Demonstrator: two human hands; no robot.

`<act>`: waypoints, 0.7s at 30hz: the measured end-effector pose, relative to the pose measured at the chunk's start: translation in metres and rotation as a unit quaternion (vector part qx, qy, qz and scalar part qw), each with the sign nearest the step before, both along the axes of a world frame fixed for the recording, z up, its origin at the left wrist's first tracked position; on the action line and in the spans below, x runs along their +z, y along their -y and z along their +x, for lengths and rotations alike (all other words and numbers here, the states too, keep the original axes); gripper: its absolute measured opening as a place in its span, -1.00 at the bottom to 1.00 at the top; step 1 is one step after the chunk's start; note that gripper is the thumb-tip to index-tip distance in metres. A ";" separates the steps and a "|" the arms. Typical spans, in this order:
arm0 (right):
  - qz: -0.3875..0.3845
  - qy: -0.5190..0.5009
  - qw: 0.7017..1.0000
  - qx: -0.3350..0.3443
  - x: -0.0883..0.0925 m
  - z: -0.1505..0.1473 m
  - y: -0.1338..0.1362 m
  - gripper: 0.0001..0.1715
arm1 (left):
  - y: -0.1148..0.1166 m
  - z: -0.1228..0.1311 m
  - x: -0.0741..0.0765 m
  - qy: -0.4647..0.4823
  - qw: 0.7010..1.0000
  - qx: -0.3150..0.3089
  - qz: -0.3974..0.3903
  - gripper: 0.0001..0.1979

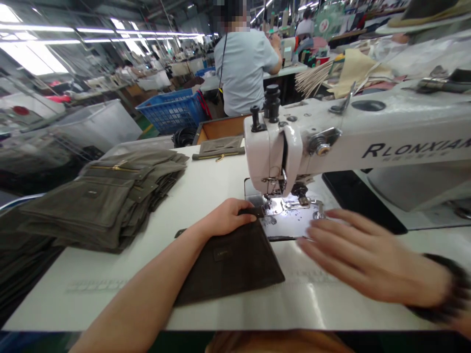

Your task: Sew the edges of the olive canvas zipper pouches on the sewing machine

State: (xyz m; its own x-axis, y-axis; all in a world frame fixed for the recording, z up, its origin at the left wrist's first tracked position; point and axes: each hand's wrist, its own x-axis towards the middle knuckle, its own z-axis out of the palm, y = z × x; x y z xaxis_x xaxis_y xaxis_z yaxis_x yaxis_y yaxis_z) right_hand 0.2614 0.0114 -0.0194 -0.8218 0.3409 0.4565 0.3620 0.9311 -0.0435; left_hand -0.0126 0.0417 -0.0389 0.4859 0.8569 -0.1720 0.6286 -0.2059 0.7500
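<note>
A dark olive fabric panel (pixel 235 264) with a small label patch lies flat on the white table, its top edge close to the needle area of the sewing machine (pixel 272 157). My left hand (pixel 235 215) grips that top edge, thumb and fingers closed on it beside the presser foot. To the right, my right hand (pixel 353 250) hovers near the lit metal plate (pixel 290 225), fingers stretched out and blurred by motion, with nothing in them. A dark band circles the right wrist.
Stacked olive fabric pieces with zippers (pixel 106 196) lie at the left. Another zippered piece (pixel 219 149) rests behind the machine head. A black phone-like slab (pixel 362 201) lies under the machine arm. Beyond stand a blue crate (pixel 172 110) and a co-worker in a light shirt (pixel 241 68).
</note>
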 end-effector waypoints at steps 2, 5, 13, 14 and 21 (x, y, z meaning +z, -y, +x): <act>0.073 0.041 0.993 0.085 -0.015 -0.029 -0.007 -0.71 | 0.002 0.000 0.002 0.013 1.000 0.000 -0.003 -0.80; 0.133 0.052 0.982 0.123 -0.032 -0.056 -0.015 -0.75 | 0.003 0.000 0.004 0.026 1.000 -0.004 -0.009 -0.79; 0.105 0.029 0.983 0.151 -0.035 -0.052 -0.007 -0.75 | -0.003 0.009 -0.004 -0.029 0.999 -0.025 0.015 -0.82; 0.100 0.035 0.984 0.144 -0.035 -0.052 -0.005 -0.73 | -0.004 0.011 -0.006 -0.040 0.999 -0.020 0.027 -0.82; 0.037 0.133 0.986 0.096 -0.033 -0.053 -0.005 -0.71 | -0.002 0.022 -0.005 -0.138 0.988 0.002 0.076 -0.78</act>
State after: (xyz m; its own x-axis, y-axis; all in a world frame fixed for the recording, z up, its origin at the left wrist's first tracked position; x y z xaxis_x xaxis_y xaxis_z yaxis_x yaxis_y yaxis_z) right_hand 0.2084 0.0162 -0.0526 -0.9618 0.1418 0.2340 0.1688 0.9806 0.0996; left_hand 0.0097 0.0435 -0.0437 0.4350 0.8848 -0.1671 0.8059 -0.2998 0.5105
